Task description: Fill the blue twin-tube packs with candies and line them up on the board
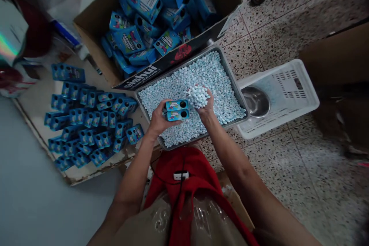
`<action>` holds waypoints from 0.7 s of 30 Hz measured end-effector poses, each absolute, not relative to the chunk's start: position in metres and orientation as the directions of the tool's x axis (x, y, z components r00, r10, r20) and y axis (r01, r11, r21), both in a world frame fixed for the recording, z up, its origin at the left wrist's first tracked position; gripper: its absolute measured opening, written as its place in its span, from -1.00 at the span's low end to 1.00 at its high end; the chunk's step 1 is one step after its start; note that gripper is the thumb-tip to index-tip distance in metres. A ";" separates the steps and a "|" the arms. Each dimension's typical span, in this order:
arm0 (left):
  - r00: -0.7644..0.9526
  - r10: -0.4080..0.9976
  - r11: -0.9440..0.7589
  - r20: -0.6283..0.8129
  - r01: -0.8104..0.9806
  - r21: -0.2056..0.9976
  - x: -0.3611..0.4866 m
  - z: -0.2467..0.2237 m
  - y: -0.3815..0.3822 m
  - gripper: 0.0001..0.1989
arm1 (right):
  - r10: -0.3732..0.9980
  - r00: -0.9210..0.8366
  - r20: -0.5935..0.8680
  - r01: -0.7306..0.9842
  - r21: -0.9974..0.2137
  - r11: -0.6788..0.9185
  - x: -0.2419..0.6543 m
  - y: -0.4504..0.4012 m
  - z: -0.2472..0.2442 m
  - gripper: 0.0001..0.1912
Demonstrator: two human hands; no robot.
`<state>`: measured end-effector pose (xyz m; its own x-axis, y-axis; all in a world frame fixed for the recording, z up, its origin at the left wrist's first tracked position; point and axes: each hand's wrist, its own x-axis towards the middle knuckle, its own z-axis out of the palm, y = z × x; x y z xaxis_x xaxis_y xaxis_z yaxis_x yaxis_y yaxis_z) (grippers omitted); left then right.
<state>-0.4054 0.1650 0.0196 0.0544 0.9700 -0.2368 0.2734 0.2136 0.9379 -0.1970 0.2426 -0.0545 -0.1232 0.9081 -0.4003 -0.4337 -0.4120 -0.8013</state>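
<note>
My left hand (161, 120) grips two small blue candy boxes (176, 110) side by side, each with a dark round hole facing up. Cupped and full, my right hand (208, 108) carries a heap of pale blue and white candies (198, 96) just right of the boxes. Both hands are over a metal tray (235, 80) spread with the same small candies. Whether any candies are inside the two boxes cannot be seen.
Behind the tray stands a cardboard box (95, 55) full of blue candy boxes. Rows of blue boxes (89, 119) stand on the table (34, 123) at left. To the right, a white plastic basket (305, 96) holds a metal bowl (256, 102) above the speckled floor (276, 173).
</note>
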 end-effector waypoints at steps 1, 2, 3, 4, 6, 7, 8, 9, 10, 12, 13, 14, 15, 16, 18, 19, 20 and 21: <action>0.008 0.975 0.205 -0.221 0.341 0.917 -0.411 0.016 0.165 -0.13 | 0.920 -0.123 -0.372 -0.441 -0.810 -0.387 -0.199 0.244 -0.048 -0.22; -0.026 0.978 0.199 -0.205 0.388 0.900 -0.415 0.012 0.165 -0.14 | 0.930 -0.116 -0.350 -0.455 -0.813 -0.363 -0.201 0.244 -0.041 -0.26; -0.048 0.980 0.194 -0.191 0.414 0.889 -0.415 0.008 0.166 -0.14 | 0.938 -0.102 -0.332 -0.472 -0.814 -0.339 -0.203 0.243 -0.033 -0.30; -0.060 0.982 0.188 -0.180 0.426 0.885 -0.414 0.004 0.167 -0.14 | 0.950 -0.093 -0.300 -0.474 -0.825 -0.307 -0.206 0.242 -0.025 -0.33; -0.069 0.985 0.171 -0.157 0.431 0.886 -0.409 -0.001 0.169 -0.16 | 0.972 -0.095 -0.216 -0.443 -0.865 -0.236 -0.212 0.239 -0.008 -0.37; -0.069 0.987 0.159 -0.143 0.434 0.887 -0.407 -0.002 0.170 -0.18 | 0.979 -0.108 -0.170 -0.410 -0.890 -0.200 -0.215 0.238 -0.001 -0.37; -0.065 0.990 0.143 -0.128 0.441 0.886 -0.405 -0.003 0.170 -0.19 | 0.984 -0.126 -0.126 -0.365 -0.916 -0.164 -0.217 0.237 0.005 -0.36; -0.051 0.992 0.123 -0.112 0.452 0.884 -0.404 -0.003 0.171 -0.20 | 0.985 -0.146 -0.088 -0.313 -0.941 -0.130 -0.219 0.237 0.011 -0.35; -0.030 0.995 0.102 -0.099 0.462 0.881 -0.403 -0.002 0.171 -0.20 | 0.985 -0.162 -0.062 -0.260 -0.960 -0.103 -0.221 0.238 0.016 -0.33; -0.015 0.997 0.073 -0.075 0.459 0.885 -0.405 -0.003 0.172 -0.22 | 0.985 -0.166 -0.051 -0.190 -0.978 -0.083 -0.224 0.239 0.023 -0.30; -0.028 0.997 0.072 -0.067 0.443 0.894 -0.406 -0.003 0.171 -0.24 | 0.986 -0.157 -0.063 -0.185 -0.979 -0.092 -0.225 0.240 0.026 -0.29; -0.045 0.997 0.077 -0.064 0.420 0.904 -0.407 -0.004 0.171 -0.25 | 0.986 -0.145 -0.082 -0.200 -0.974 -0.110 -0.226 0.240 0.028 -0.29; -0.057 0.996 0.085 -0.068 0.395 0.915 -0.407 -0.005 0.172 -0.24 | 0.986 -0.134 -0.104 -0.228 -0.965 -0.133 -0.227 0.241 0.030 -0.31; -0.062 0.995 0.092 -0.074 0.374 0.923 -0.407 -0.007 0.172 -0.23 | 0.984 -0.127 -0.126 -0.262 -0.952 -0.155 -0.228 0.241 0.032 -0.33; -0.053 0.995 0.095 -0.081 0.347 0.933 -0.407 -0.009 0.174 -0.20 | 0.979 -0.126 -0.158 -0.318 -0.929 -0.191 -0.229 0.242 0.036 -0.36; -0.040 0.996 0.089 -0.080 0.342 0.935 -0.407 -0.011 0.175 -0.19 | 0.977 -0.133 -0.165 -0.332 -0.922 -0.201 -0.229 0.242 0.037 -0.36; -0.022 0.997 0.076 -0.073 0.341 0.937 -0.407 -0.012 0.176 -0.19 | 0.976 -0.142 -0.164 -0.335 -0.920 -0.203 -0.229 0.242 0.037 -0.36; -0.003 0.998 0.062 -0.065 0.343 0.937 -0.407 -0.013 0.178 -0.19 | 0.976 -0.149 -0.156 -0.331 -0.922 -0.198 -0.229 0.243 0.038 -0.35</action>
<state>-0.4072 0.1777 -0.0131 -0.0034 0.9979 -0.0652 0.3428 0.0624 0.9373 -0.2293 0.2427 0.0377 -0.1489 0.9764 -0.1565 -0.3311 -0.1984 -0.9225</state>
